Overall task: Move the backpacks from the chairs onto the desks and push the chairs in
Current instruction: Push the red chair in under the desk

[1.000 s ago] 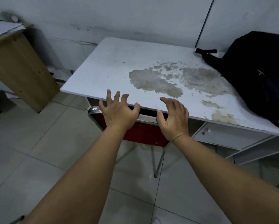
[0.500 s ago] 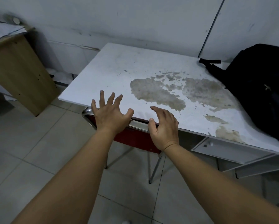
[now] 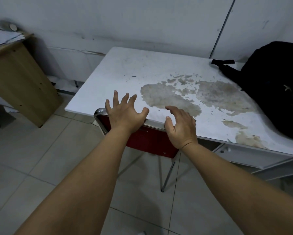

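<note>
A black backpack (image 3: 276, 92) lies on the right side of a white, stained desk (image 3: 125, 72). A red chair (image 3: 147, 143) with a chrome frame is tucked under the desk's near edge; only its backrest and thin legs show. My left hand (image 3: 125, 114) hovers over the backrest's top rail, fingers spread, holding nothing. My right hand (image 3: 181, 128) is beside it over the rail, fingers loosely curved and apart, holding nothing. Whether the palms touch the rail I cannot tell.
A wooden desk (image 3: 18, 77) with papers on top stands at the left, by the wall. A white drawer unit (image 3: 240, 153) hangs under the white desk on the right. Pale tiled floor (image 3: 23, 167) lies around me.
Both hands have lifted and opened over the backrest, fingers spreading. The view has drawn back a little from the desk. The chair stays under the desk.
</note>
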